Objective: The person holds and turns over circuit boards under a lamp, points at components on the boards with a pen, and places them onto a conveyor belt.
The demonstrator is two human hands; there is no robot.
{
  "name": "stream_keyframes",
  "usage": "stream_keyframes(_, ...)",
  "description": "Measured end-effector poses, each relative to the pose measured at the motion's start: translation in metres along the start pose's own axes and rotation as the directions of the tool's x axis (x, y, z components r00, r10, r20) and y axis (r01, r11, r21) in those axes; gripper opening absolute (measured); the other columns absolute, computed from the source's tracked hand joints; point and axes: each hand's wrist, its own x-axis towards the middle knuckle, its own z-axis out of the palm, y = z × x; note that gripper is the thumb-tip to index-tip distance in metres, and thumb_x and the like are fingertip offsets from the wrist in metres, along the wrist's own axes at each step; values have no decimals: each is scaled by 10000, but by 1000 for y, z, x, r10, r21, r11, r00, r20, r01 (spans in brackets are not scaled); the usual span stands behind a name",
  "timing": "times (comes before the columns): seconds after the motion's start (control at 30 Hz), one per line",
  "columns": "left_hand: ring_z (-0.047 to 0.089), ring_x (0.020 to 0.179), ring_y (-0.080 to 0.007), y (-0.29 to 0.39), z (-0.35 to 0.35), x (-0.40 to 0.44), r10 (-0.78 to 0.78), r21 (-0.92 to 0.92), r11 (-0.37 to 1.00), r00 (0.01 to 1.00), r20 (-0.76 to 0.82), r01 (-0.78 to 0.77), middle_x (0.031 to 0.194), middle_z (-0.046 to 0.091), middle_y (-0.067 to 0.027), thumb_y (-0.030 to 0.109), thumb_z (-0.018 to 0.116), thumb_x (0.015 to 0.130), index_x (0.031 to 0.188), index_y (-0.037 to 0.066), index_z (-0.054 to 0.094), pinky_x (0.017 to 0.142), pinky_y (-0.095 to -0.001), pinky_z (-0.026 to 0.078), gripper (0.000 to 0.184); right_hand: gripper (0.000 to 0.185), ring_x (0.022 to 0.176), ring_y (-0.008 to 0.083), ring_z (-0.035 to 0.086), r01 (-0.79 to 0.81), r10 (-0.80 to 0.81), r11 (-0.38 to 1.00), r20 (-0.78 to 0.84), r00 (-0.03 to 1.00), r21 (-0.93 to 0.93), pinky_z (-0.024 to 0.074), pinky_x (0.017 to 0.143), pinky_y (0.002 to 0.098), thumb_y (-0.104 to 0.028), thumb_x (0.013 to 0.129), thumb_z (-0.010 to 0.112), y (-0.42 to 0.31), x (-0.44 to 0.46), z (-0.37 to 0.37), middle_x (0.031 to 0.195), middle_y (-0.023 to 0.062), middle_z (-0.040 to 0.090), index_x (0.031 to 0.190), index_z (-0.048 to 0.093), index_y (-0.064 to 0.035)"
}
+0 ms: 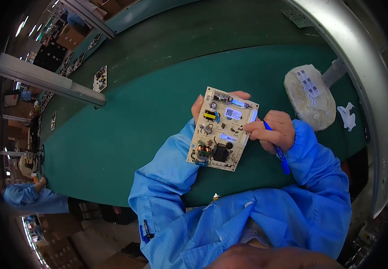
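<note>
A cream circuit board (223, 130) with several mounted parts and white labels is held up, tilted, above the green mat. My left hand (197, 108) grips it from behind; the thumb shows at its left edge and fingertips at its top edge, the rest hidden by the board. My right hand (274, 130) is closed around a blue marker pen (281, 159), which slants down past the palm. A fingertip of this hand rests at the board's right side, by a small triangle mark; whether it presses cannot be told.
A plastic-wrapped bundle (310, 98) with printed label sheets lies to the right, beside a crumpled white scrap (347, 116). Another circuit board (100, 79) lies on the conveyor near a metal post (50, 80). A curved metal lamp arm (359, 58) arches on the right. A co-worker's sleeve (21, 196) shows far left.
</note>
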Motion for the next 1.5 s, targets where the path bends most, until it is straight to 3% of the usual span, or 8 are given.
stream_keyframes(0.5, 566, 1063, -369, -3, -7, 12, -4, -75, 997, 998, 68, 9, 1168, 542, -245, 782, 316, 732, 1332, 9, 377, 890, -471, 489, 981, 287, 543, 149, 561, -70, 75, 994, -51, 996, 89, 410, 505, 292, -74, 766, 622, 9, -11, 4, 931, 107, 669, 1028, 506, -90)
stream_keyframes(0.6, 541, 1092, -399, -4, 8, 14, -35, 226, 973, 995, -93, 55, 1191, 523, -255, 772, 344, 735, 1339, 12, 366, 906, -498, 472, 971, 312, 585, 170, 587, -80, 80, 989, 3, 997, 124, 435, 524, 297, -67, 745, 650, 4, -15, -8, 938, 121, 668, 1023, 511, -88)
stream_keyframes(0.67, 510, 1119, -434, -9, 8, 16, -3, -164, 987, 1000, 14, 5, 1217, 500, -268, 753, 385, 739, 1350, 16, 347, 925, -533, 448, 959, 324, 617, 187, 608, -94, 86, 984, 56, 995, 154, 459, 541, 304, -63, 734, 664, 2, -14, -12, 944, 128, 668, 1021, 514, -86)
stream_keyframes(0.8, 497, 1126, -451, -6, 17, 18, -25, 156, 987, 989, -148, 48, 1214, 484, -299, 754, 430, 718, 1366, 18, 317, 934, -551, 435, 986, 295, 738, 241, 651, 20, -20, 1000, 13, 1000, 7, 529, 625, 339, -79, 733, 668, -4, -6, -8, 965, 103, 669, 999, 542, -77)
stream_keyframes(0.83, 509, 1112, -449, -12, 14, 23, 17, -293, 956, 998, 66, 3, 1201, 485, -316, 760, 429, 710, 1364, 1, 310, 929, -542, 443, 1009, 281, 730, 228, 647, 43, -43, 999, 8, 999, -11, 522, 607, 332, -81, 729, 666, -3, -5, -7, 971, 95, 669, 985, 549, -79)
stream_keyframes(0.93, 527, 1088, -446, -9, 14, 18, 0, 143, 989, 986, -164, 24, 1187, 492, -323, 756, 412, 718, 1361, -19, 304, 918, -530, 456, 1013, 263, 715, 201, 638, 68, -69, 996, -11, 998, -57, 506, 579, 318, -79, 723, 660, -4, -8, -1, 982, 83, 668, 966, 562, -83)
stream_keyframes(1.07, 545, 1064, -440, -15, 11, 21, 22, -224, 974, 999, -28, -28, 1174, 501, -328, 753, 390, 726, 1360, -25, 301, 909, -513, 468, 1008, 266, 660, 153, 604, 120, -124, 985, -30, 992, -121, 470, 545, 293, -71, 721, 637, -5, -8, 1, 995, 64, 667, 977, 568, -85)
stream_keyframes(1.5, 534, 1069, -456, -19, 10, 30, 17, -294, 956, 999, -29, -25, 1203, 481, -328, 755, 411, 722, 1371, -4, 295, 884, -541, 473, 1005, 315, 545, 128, 510, 106, -113, 989, -67, 991, -104, 409, 489, 279, -80, 731, 636, -2, -11, -11, 822, 7, 634, 1041, 579, -78)
